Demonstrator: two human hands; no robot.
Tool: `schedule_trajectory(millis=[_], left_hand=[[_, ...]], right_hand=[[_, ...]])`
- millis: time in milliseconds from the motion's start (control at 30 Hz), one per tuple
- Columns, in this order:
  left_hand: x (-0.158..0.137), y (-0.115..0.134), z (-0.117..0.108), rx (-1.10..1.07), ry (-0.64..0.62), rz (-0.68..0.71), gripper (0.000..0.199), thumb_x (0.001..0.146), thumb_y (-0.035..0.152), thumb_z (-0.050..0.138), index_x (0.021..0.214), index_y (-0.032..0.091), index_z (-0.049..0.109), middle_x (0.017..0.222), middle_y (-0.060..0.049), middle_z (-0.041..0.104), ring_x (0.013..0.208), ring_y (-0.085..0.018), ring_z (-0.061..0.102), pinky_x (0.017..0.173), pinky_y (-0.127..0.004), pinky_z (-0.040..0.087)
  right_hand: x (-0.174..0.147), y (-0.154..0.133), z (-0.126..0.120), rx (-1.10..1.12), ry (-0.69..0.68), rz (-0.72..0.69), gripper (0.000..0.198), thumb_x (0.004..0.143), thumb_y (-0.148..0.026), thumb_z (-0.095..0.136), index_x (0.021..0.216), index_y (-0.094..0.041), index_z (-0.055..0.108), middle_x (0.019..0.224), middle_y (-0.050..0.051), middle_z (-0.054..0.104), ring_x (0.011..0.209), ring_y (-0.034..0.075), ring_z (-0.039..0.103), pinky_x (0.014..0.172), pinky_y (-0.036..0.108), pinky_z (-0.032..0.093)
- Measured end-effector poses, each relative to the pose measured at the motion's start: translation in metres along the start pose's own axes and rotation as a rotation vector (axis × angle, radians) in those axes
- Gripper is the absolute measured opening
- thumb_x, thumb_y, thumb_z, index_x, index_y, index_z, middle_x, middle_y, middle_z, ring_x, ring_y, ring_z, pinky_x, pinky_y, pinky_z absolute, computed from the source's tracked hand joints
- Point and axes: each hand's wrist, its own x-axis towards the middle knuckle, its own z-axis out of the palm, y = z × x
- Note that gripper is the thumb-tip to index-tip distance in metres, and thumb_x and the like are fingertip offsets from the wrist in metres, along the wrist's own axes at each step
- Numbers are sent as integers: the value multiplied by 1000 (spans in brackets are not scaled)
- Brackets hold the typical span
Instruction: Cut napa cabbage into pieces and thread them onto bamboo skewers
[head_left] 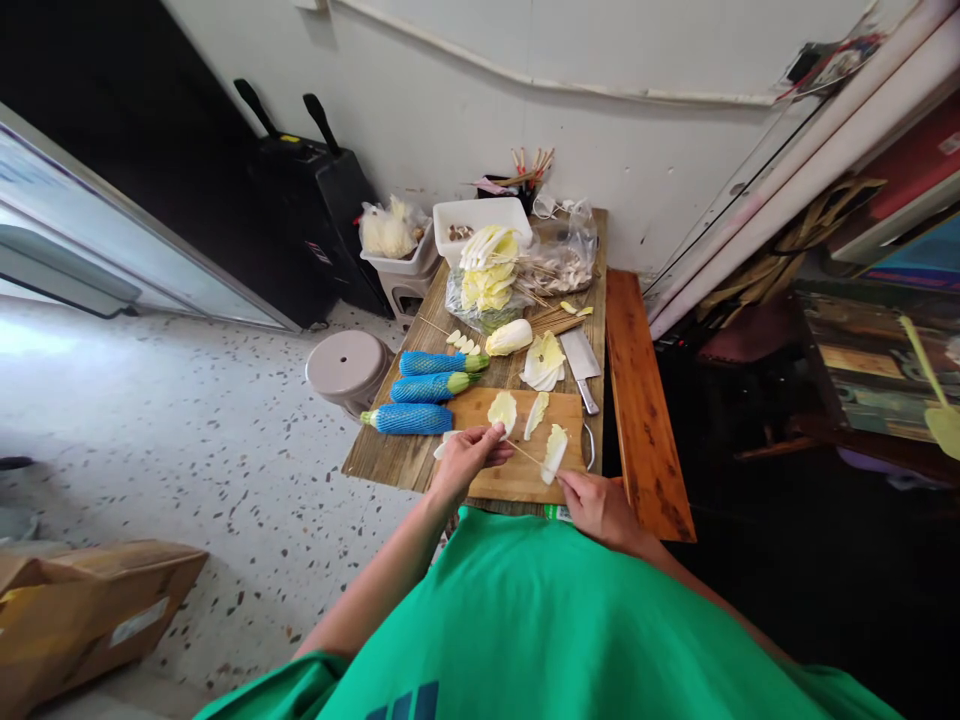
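My left hand [472, 458] is closed, pinching a pale yellow napa cabbage leaf [502, 408] between thumb and fingers. A thin wooden skewer [523, 452] runs from it toward my right hand [600, 508], whose fingers are closed around the skewer's other end. Along the skewer, close to the right fingertips, is another cabbage leaf [555, 452]; I cannot tell whether it is pierced or just behind. Both hands are above a wooden cutting board [487, 484], on which a further leaf piece [536, 414] lies. Part of a white piece shows beside my left wrist.
Left of the board lie blue-netted zucchini [412, 418]. Beyond it are a small cabbage head [508, 337], stacked leaves [544, 362], a cleaver [581, 362], bagged skewered cabbage [487, 270] and a white tub [480, 212]. A stool [346, 362] stands left, a wooden bench [643, 420] right.
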Motion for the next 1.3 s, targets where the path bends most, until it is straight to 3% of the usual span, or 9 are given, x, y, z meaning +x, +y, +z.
schedule_trajectory(millis=[167,300,467,633,767,967,1067,1167,1300], left_hand=[[-14,23,-20,136,-402,31,26,66,31,72,83,13,66,78,-7,69,74,-19,64,74,-32,49],[-22,35,-28,185,-410,203,14,71,25,68,77,13,68,85,-5,67,83,-16,59,83,-27,41],[-28,43,-11,-163,-535,132,26,79,29,59,100,15,62,97,-10,64,85,-19,61,83,-35,42],[-26,52,-5,-19,-418,236,25,77,28,62,97,13,62,84,-7,65,70,-14,58,65,-25,44],[-26,54,-8,70,-360,255,26,77,31,62,93,11,65,81,-7,66,73,-16,58,68,-27,44],[-41,57,-2,-70,-327,175,27,75,30,65,96,14,64,76,-5,65,69,-14,57,66,-26,43],[-50,61,2,-116,-315,148,23,75,30,64,89,13,66,77,-5,65,70,-14,56,67,-26,42],[-55,65,3,-135,-339,160,21,76,30,62,87,13,66,78,-5,64,72,-14,55,69,-25,41],[-58,66,1,-117,-365,146,21,75,30,64,86,12,65,73,-4,63,68,-12,54,65,-23,38]], right_hand=[[-1,13,-30,146,-10,-31,30,89,-23,38,86,-17,66,63,2,65,54,13,59,53,21,42],[2,16,-56,267,151,-111,26,89,-22,40,89,-16,66,69,4,65,62,14,60,61,23,46],[16,8,-73,222,244,-197,22,89,-24,43,89,-18,63,79,7,67,72,16,63,69,26,48],[27,5,-84,251,154,-67,12,87,-27,46,85,-19,55,63,1,64,56,14,61,57,24,45],[28,4,-92,287,109,-60,10,87,-26,44,88,-19,51,67,1,63,60,14,61,59,23,43],[21,2,-100,525,-153,-99,31,90,-31,42,117,-17,48,52,-7,47,45,8,43,50,19,38],[21,-2,-102,594,-224,-122,28,90,-35,42,93,-15,62,52,-5,43,46,8,40,46,19,34],[24,-7,-104,550,-146,-186,32,90,-32,42,73,-14,62,71,2,54,66,11,51,61,21,41],[27,-12,-108,595,-175,-116,28,87,-34,49,106,-16,58,78,2,56,61,10,51,56,20,42]])
